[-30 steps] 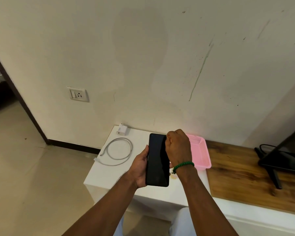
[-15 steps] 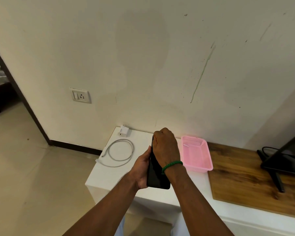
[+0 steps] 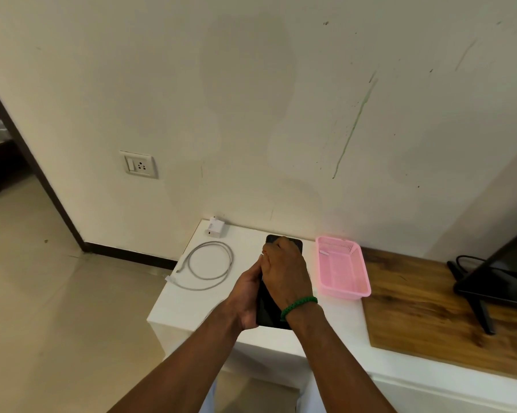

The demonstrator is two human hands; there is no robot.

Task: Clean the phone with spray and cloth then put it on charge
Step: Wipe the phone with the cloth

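Head view, from the left: the wall socket [image 3: 138,164] has nothing plugged in. The charger plug [image 3: 215,229] sits at the counter's [image 3: 185,308] back-left corner, with the coiled cable [image 3: 209,269] by the left edge. The left hand [image 3: 248,293] clamps the phone [image 3: 270,311] by its left side, above the counter's white end. The right hand [image 3: 284,272] — at the phone's right edge a second ago — now lies across the screen, fingers curled into a fist; no cloth shows. Wiping looks under way — charging not yet begun. A pink basket [image 3: 340,269] stands just right.
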